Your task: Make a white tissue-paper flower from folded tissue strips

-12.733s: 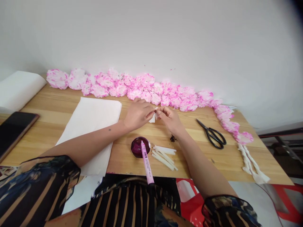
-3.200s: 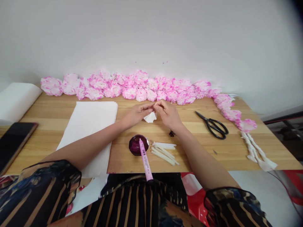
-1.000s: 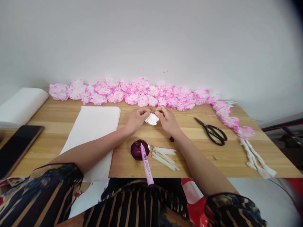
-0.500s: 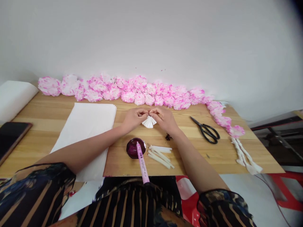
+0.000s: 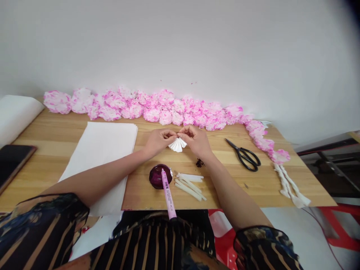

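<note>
While both hands meet near the center of the frame, a pleated white paper piece (image 5: 177, 146) is held between them, its folds spread downward like a fan above the wooden table (image 5: 219, 148). The left hand (image 5: 159, 142) pinches the gathered top from the left; its thumb and index finger are closed together at the tips. The right hand (image 5: 197, 141) pinches the same gathered end from the right, thumb against bent index finger. A small dark strand (image 5: 177, 135) shows between the fingertips; its exact wrapping cannot be determined.

The stack of white sheets (image 5: 104, 146) lies left of center, partly beneath the left forearm. Below the hands, at lower center, a pink marker (image 5: 168, 195) has its tip over a dark purple dish (image 5: 155, 180). Pale sticks (image 5: 191, 187) lie just right of the marker, and a small dark clump (image 5: 200, 162) lies beside the right wrist. Black-handled scissors (image 5: 244, 155) are positioned right of center, blades pointing to the upper left. A row of pink-and-white paper flowers (image 5: 152, 108) runs along the wall, ending near twisted white paper strips (image 5: 289, 187) at the right.
</note>
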A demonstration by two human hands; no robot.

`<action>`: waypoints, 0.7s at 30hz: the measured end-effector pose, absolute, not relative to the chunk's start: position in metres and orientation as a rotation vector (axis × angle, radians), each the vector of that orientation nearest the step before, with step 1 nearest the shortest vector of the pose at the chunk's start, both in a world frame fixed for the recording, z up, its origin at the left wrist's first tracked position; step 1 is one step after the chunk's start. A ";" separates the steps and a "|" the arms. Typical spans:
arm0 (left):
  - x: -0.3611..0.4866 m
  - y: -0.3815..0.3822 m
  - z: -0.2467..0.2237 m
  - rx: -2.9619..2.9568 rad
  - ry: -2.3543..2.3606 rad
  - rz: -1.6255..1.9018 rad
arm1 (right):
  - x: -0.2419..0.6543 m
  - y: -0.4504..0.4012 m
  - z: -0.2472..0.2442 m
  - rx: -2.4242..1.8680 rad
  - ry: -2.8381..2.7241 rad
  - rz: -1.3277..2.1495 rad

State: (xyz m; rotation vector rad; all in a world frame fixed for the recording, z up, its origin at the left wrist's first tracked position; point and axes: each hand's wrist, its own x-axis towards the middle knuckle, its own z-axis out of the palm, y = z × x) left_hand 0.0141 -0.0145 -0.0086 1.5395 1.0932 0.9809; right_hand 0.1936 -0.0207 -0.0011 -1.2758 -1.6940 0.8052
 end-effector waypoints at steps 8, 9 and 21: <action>0.013 -0.014 -0.007 1.527 1.101 0.982 | 0.197 -0.022 0.003 -1.274 -1.849 0.701; 0.013 -0.014 -0.007 1.530 1.103 0.985 | 0.197 -0.023 0.004 -1.280 -1.869 0.675; 0.014 -0.015 -0.007 1.786 1.173 1.018 | 0.196 -0.021 -0.004 -1.309 -1.962 0.569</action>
